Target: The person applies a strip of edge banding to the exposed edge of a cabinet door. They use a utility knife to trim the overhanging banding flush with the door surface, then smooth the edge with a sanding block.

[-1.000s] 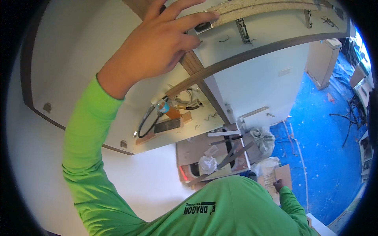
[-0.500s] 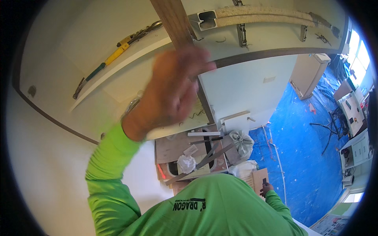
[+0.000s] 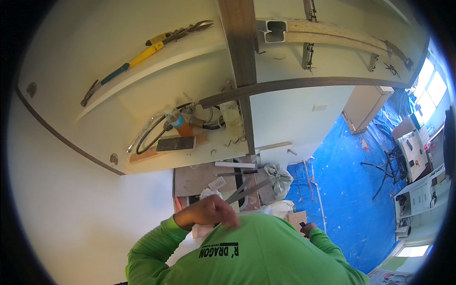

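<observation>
My left hand (image 3: 209, 212) is in front of my chest, its fingers curled and slightly blurred. Whatever it may hold is hidden. Low at my right side, my right hand (image 3: 309, 229) grips a small dark object (image 3: 303, 224) whose kind I cannot make out. Ahead is a cabinet with dark edging (image 3: 240, 45). On its upper left shelf lies a tool with yellow and green handles (image 3: 137, 58). Below are a bottle of orange liquid (image 3: 179, 122), a dark sanding block (image 3: 176, 144) and a black hose (image 3: 149, 137). Both hands are apart from these.
Curved tan strips (image 3: 332, 34) and a metal channel (image 3: 275, 31) lie in the upper right compartment, beside hinges (image 3: 308, 56). Below stands a counter (image 3: 192, 178) with loose strips and a tied bag (image 3: 279, 179). Blue sheeting (image 3: 349, 185) covers the floor at right.
My left hand has dropped from in front of the cabinet to my chest, uncovering the lower compartment. The view has shifted a little. My right hand stays low, still holding the dark object.
</observation>
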{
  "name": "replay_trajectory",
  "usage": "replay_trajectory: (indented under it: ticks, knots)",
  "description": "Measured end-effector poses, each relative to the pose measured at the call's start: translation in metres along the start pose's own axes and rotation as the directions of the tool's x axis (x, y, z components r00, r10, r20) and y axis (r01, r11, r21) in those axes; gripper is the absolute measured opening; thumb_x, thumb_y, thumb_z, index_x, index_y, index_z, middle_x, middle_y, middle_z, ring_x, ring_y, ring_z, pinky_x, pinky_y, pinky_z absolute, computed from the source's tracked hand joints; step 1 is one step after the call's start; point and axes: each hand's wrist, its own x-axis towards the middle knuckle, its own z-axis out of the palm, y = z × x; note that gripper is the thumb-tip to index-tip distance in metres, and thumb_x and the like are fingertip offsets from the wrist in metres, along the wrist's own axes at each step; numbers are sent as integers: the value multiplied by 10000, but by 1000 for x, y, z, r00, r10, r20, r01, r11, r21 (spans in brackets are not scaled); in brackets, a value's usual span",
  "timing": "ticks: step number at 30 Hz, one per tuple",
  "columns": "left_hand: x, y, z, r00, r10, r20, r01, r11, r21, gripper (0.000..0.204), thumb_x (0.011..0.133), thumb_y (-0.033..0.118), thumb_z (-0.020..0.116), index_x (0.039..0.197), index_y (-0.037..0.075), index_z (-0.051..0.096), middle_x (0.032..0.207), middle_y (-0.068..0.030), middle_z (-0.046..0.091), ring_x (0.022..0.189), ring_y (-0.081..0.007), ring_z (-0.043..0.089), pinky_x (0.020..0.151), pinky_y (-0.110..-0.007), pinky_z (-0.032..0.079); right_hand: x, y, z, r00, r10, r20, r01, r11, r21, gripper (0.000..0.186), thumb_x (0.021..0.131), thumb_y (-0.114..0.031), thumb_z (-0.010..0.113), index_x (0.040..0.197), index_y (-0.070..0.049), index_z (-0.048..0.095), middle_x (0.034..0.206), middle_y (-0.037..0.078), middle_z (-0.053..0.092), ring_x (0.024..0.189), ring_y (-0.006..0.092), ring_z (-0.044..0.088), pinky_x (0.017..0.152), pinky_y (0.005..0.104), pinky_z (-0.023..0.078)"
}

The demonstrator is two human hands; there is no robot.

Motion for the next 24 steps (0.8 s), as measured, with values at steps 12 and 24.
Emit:
replay_trajectory:
  ticks: [12,24]
  knots:
    - [18,199,57,50,975,-216,-998,41,-48,451,1043,314,620,1122,-121,706,1122,-289,719,1051,-413,712,862,-478,604,-23,-78,-41,986,117,-121,-86,969,233,334,860,-198,812,1107,12,731,851,148,752,686,262,766,550,408,586]
    - [-13,168,-18,-87,831,-549,-748,309,587,154,854,55,738,1006,33,730,997,-118,744,1030,-287,676,950,-412,523,17,-12,9,962,-250,112,270,930,-249,362,954,-232,710,1216,16,688,952,132,777,759,223,780,596,395,613]
